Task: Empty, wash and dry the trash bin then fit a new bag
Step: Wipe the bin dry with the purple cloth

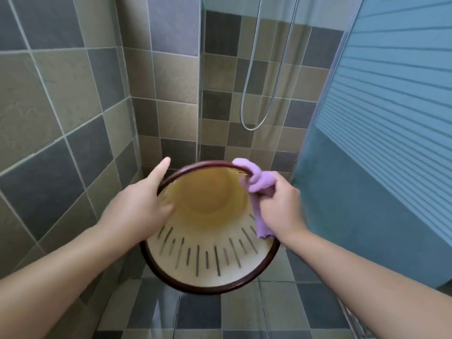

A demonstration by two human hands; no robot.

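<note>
A cream trash bin [210, 258] with dark slots in its wall and a dark red rim is held tilted in front of me, its mouth facing me and its tan inside empty. My left hand [139, 204] grips the bin's left rim, thumb inside and forefinger stretched up along the outside. My right hand [281, 204] is closed on a purple cloth [256, 182]. The cloth is pressed over the rim at the upper right and hangs down the bin's inner right wall.
Grey and beige tiled walls close in on the left and ahead. A metal shower hose [264, 94] loops down the far wall. A frosted, striped glass shower door [391, 118] stands at the right. The tiled floor [244, 314] lies below the bin.
</note>
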